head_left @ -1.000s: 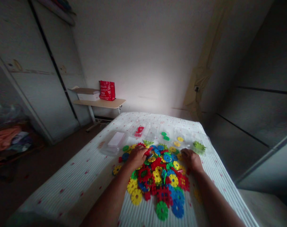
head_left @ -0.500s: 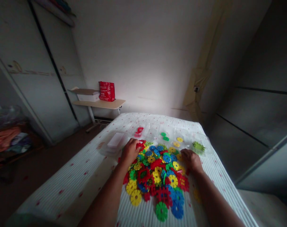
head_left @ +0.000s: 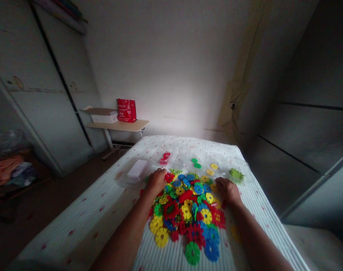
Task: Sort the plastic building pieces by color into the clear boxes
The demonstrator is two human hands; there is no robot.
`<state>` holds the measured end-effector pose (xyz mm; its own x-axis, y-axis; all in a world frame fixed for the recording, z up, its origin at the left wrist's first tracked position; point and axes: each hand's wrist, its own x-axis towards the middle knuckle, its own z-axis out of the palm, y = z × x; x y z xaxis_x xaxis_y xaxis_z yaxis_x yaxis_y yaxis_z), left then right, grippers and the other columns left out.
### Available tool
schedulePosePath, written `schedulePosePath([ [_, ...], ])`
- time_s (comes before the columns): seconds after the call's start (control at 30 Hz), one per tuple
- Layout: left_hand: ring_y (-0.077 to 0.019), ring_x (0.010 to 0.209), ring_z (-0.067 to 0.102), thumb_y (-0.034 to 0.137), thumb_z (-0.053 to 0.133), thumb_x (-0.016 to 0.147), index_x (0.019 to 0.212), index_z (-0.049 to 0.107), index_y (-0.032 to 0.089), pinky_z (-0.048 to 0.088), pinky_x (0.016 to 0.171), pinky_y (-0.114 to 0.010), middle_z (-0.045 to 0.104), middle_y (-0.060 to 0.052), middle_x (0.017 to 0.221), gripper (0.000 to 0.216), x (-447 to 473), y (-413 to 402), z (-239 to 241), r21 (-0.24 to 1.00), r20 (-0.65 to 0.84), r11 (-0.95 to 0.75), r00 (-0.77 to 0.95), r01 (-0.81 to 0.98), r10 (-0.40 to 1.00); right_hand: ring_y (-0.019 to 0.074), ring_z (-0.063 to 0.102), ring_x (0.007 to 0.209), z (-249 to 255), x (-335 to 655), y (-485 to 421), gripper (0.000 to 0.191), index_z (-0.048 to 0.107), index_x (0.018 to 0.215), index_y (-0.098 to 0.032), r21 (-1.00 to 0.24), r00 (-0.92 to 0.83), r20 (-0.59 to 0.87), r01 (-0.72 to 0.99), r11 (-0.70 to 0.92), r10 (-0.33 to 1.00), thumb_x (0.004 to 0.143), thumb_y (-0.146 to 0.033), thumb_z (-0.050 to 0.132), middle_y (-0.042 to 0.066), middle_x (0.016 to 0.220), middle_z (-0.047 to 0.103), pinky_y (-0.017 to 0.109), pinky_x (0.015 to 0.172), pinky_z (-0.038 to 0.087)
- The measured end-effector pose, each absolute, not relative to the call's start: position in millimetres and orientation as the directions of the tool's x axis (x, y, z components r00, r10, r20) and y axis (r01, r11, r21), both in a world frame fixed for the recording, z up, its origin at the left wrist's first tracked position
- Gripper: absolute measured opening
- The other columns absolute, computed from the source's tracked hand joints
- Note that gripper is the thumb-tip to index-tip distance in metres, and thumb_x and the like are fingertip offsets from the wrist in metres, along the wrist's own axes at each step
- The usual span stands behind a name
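Note:
A heap of plastic interlocking building pieces [head_left: 185, 201] in red, yellow, blue and green lies on the bed, between my forearms. At its far left edge is my left hand [head_left: 156, 182], fingers curled, the fingertips against a red plastic piece [head_left: 169, 177]. My right hand [head_left: 228, 189] rests at the right edge of the heap with its fingers bent inward beside some yellow discs; what lies under them is hidden. Beyond the heap, clear trays hold a few red pieces [head_left: 165, 158], green discs [head_left: 197, 165], yellow discs [head_left: 210, 172] and spiky light-green pieces [head_left: 236, 174].
A clear container with a white block [head_left: 137, 168] stands left of the heap. The bed has a white ribbed cover [head_left: 89, 214] with small red marks. Past its far left corner, a small table [head_left: 126, 126] carries a red bag [head_left: 126, 110] and a white box [head_left: 104, 117].
My left hand has drawn slightly back toward me, with red at its fingertips in both frames. My right hand stays almost in place. The whole view has shifted a little.

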<state>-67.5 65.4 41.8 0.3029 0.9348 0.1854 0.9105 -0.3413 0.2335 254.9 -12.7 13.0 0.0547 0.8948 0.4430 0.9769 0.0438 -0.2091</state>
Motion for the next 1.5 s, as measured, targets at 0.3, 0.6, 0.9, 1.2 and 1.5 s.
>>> schedulePosePath([
  [0.3, -0.0179, 0.093, 0.060, 0.018, 0.058, 0.070, 0.098, 0.059, 0.021, 0.044, 0.079, -0.024, 0.063, -0.004, 0.101, 0.028, -69, 67, 45, 0.266, 0.124, -0.395, 0.376, 0.879, 0.918, 0.0167, 0.064, 0.074, 14, 255, -13, 0.030, 0.069, 0.087, -0.020, -0.220, 0.054, 0.426, 0.974, 0.046, 0.903, 0.084, -0.024, 0.040, 0.006, 0.083, 0.072, 0.023, 0.065, 0.043],
  [0.6, -0.0275, 0.099, 0.058, 0.039, 0.064, 0.067, 0.110, 0.059, 0.026, 0.045, 0.079, -0.033, 0.064, -0.007, 0.105, 0.045, -63, 66, 48, 0.230, 0.094, -0.350, 0.338, 0.908, 0.937, 0.0169, 0.064, 0.075, 13, 256, -12, 0.031, 0.069, 0.088, -0.019, -0.206, 0.038, 0.419, 0.977, 0.055, 0.907, 0.085, -0.025, 0.038, 0.006, 0.083, 0.071, 0.023, 0.067, 0.043],
  [0.9, -0.0223, 0.096, 0.058, 0.032, 0.058, 0.074, 0.096, 0.065, 0.023, 0.042, 0.085, -0.031, 0.066, -0.006, 0.095, 0.024, -56, 67, 47, 0.205, 0.138, -0.382, 0.359, 0.901, 0.923, 0.0169, 0.064, 0.076, 16, 255, -13, 0.031, 0.068, 0.087, -0.018, -0.218, 0.025, 0.408, 0.973, 0.071, 0.913, 0.084, -0.026, 0.039, 0.007, 0.084, 0.071, 0.023, 0.067, 0.043],
  [1.2, -0.0219, 0.097, 0.058, 0.029, 0.059, 0.073, 0.098, 0.068, 0.019, 0.041, 0.088, -0.028, 0.067, -0.007, 0.095, 0.029, -57, 70, 45, 0.303, 0.182, -0.417, 0.377, 0.857, 0.908, 0.0159, 0.063, 0.072, 18, 253, -15, 0.031, 0.069, 0.081, -0.020, -0.235, 0.056, 0.406, 0.971, 0.045, 0.912, 0.084, -0.027, 0.039, 0.005, 0.079, 0.070, 0.022, 0.062, 0.040],
  [1.5, -0.0161, 0.084, 0.062, 0.034, 0.060, 0.073, 0.107, 0.066, 0.018, 0.042, 0.069, -0.020, 0.070, -0.002, 0.092, 0.038, -80, 102, 95, 0.500, 0.144, -0.228, 0.180, 0.835, 0.973, 0.0179, 0.064, 0.075, 13, 255, -13, 0.035, 0.070, 0.085, -0.019, -0.235, 0.037, 0.424, 0.969, 0.071, 0.905, 0.085, -0.028, 0.036, 0.007, 0.082, 0.071, 0.024, 0.065, 0.043],
])
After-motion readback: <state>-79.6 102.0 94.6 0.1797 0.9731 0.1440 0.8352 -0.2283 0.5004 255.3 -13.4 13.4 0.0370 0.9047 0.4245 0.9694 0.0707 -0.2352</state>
